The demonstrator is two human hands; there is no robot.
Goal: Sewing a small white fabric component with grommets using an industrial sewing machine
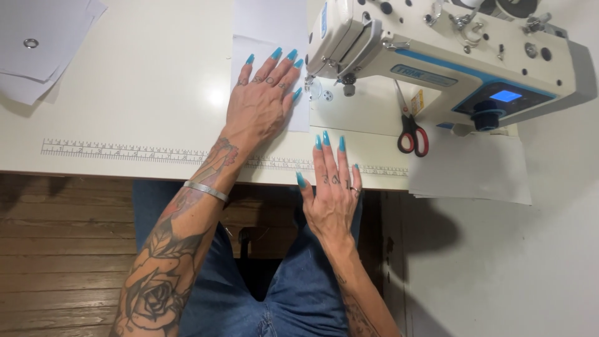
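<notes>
A smooth, glossy cream table (156, 93) was seen, with matt white cloth (268, 43) laid at twelve o'clock. Glossy cream plastic or enamel covered the sewing machine (437, 56) at two o'clock; metal blades and red plastic grips were shown on the scissors (409, 128). Worn wood floorboards (62, 249) were shown at eight o'clock.

Left hand (257, 103), upper centre of frame: long turquoise nails, small finger tattoos, silver bangle (206, 190) at wrist, rose and figure tattoos down forearm. Right hand (332, 196), centre: matching turquoise nails, finger tattoos, ring, forearm tattoo. Blue denim jeans (293, 293), bottom centre
</notes>
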